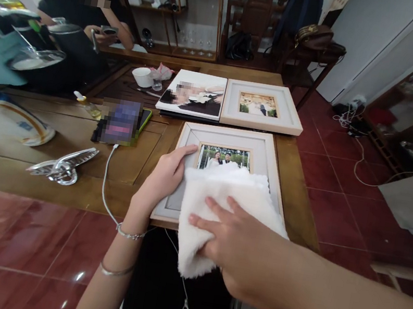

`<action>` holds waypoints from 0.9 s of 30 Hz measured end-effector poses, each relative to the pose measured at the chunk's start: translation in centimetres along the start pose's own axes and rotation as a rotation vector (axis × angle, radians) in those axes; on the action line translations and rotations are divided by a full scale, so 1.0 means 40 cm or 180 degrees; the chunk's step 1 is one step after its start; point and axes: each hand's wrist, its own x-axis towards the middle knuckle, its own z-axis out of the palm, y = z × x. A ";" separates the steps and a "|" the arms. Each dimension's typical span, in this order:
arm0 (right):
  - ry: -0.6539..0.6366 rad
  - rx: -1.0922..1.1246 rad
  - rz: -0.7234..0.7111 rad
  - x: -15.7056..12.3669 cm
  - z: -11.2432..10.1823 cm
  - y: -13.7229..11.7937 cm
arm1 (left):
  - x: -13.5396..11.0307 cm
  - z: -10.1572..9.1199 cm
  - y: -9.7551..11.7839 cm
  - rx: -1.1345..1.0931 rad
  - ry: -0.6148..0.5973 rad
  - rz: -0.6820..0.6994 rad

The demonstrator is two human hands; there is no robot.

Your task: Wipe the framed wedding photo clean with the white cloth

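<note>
A white-framed photo (265, 156) lies flat on the wooden table (67, 179), close to its near edge. My left hand (165, 176) rests on the frame's left side, fingers spread over the border. My right hand (230, 248) presses a fluffy white cloth (222, 199) onto the lower part of the frame; the cloth covers the glass below the picture and hangs over the table edge.
Behind lie a second framed photo (264, 106) and an unframed print (195, 94). A phone (122, 122) with a white cable, a metal ornament (62, 167), a round tray (5, 123) and a cup (142, 76) sit to the left. Another person (80, 7) sits across.
</note>
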 end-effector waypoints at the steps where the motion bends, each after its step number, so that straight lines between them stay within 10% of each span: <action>1: 0.0099 0.0057 -0.0001 -0.005 0.010 0.002 | 0.000 0.000 0.000 -0.0017 -0.0008 0.0001; 12: 0.0897 -0.0649 0.1046 0.201 -0.006 0.201 | -0.004 -0.009 0.022 -0.0398 -0.0012 0.0059; 27: 0.0442 -0.0248 0.0109 0.100 0.016 0.041 | 0.004 -0.010 0.022 -0.0166 0.0039 -0.0054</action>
